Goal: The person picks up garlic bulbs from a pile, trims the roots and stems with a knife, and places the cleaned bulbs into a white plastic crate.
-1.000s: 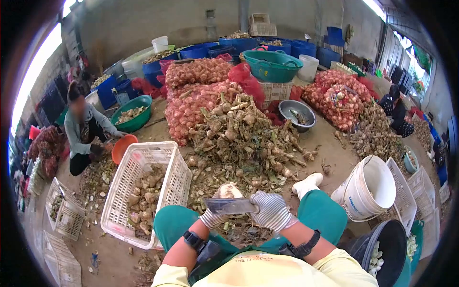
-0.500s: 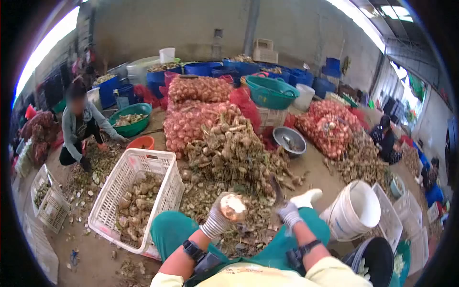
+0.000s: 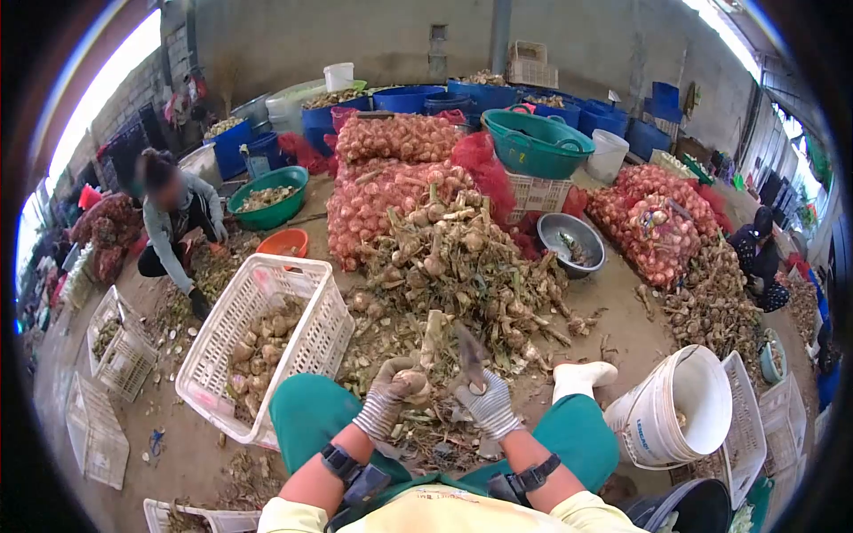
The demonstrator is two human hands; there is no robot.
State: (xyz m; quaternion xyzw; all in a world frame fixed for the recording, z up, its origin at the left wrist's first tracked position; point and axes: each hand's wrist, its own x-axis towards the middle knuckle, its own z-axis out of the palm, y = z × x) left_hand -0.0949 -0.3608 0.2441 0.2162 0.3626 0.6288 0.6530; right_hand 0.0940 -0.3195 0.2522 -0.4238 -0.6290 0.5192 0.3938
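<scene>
My left hand [image 3: 389,398], in a striped glove, has its fingers wrapped around a garlic bulb [image 3: 411,384]. A thick pale stalk [image 3: 433,339] rises just above that bulb in this view. In my right hand [image 3: 490,407], also gloved, is a knife [image 3: 470,352] with a broad dark blade pointing up and away from me. The two hands are close together between my knees. Just beyond them lies a heap of garlic with dry stalks and roots [image 3: 462,258]. Scraps and peelings [image 3: 444,449] cover the ground below.
A white crate [image 3: 333,342] with garlic bulbs stands at my left knee, a white bucket [image 3: 635,435] on the right. Red mesh sacks [image 3: 391,186], a metal bowl [image 3: 555,233] and green tubs [image 3: 511,151] stand behind the heap. A person [image 3: 178,222] crouches at the left, another [image 3: 755,258] at the right.
My left hand has turned, so the pale cut face of the garlic no longer shows. My right hand with the knife has moved left, closer to it. The view has shifted slightly.
</scene>
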